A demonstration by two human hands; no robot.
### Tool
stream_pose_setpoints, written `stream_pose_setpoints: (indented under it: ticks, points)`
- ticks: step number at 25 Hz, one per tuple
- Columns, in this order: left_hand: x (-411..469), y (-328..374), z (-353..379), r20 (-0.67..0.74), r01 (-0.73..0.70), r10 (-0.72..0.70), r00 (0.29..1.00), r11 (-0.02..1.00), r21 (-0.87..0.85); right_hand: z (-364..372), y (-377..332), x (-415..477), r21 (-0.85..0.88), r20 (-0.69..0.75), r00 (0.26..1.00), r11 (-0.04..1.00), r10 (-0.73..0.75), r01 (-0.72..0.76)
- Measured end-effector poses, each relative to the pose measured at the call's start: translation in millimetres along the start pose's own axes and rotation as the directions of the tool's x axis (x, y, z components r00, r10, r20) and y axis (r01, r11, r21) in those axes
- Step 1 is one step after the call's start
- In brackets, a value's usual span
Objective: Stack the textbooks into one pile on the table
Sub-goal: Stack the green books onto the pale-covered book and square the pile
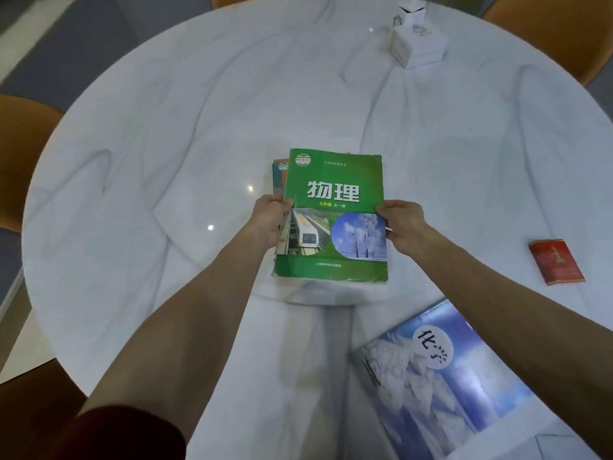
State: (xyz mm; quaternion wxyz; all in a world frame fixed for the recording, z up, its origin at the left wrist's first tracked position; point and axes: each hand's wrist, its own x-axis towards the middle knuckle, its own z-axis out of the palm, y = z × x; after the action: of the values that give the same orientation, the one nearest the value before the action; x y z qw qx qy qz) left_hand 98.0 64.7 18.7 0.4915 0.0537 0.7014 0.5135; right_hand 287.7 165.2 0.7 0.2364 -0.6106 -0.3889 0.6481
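A green physics textbook (335,180) lies on top of a pile in the middle of the round white marble table (166,144). The corner of another textbook (279,175) peeks out beneath it at the upper left. My left hand (270,220) grips the green book's left edge and my right hand (403,225) grips its right edge. A blue-and-white chemistry textbook (444,380) lies apart, flat on the table near its front edge, to the right of my right forearm.
A small red booklet (556,261) lies at the right. A white tissue box (418,41) stands at the far side. Orange-brown chairs (20,154) ring the table.
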Motion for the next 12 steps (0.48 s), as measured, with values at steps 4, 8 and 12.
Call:
stream_pose_setpoints:
  ticks: [4, 8, 12]
  points:
    - [20.6, -4.8, 6.5, -0.062, 0.011, -0.011, 0.998, 1.000, 0.005, 9.2, -1.3, 33.2, -0.124, -0.019, 1.000, 0.992, -0.020, 0.017]
    - [35.6, -9.8, 10.8, -0.158, -0.003, 0.012, 0.987, 0.998, 0.058, 17.4, -1.6, 54.2, -0.279, -0.004, 0.998, 0.959, -0.062, 0.059]
    - [49.2, -15.6, 13.2, -0.270, -0.039, 0.082, 0.959, 0.986, 0.159, 24.3, -0.9, 65.5, -0.412, 0.015, 0.996, 0.908, -0.083, 0.082]
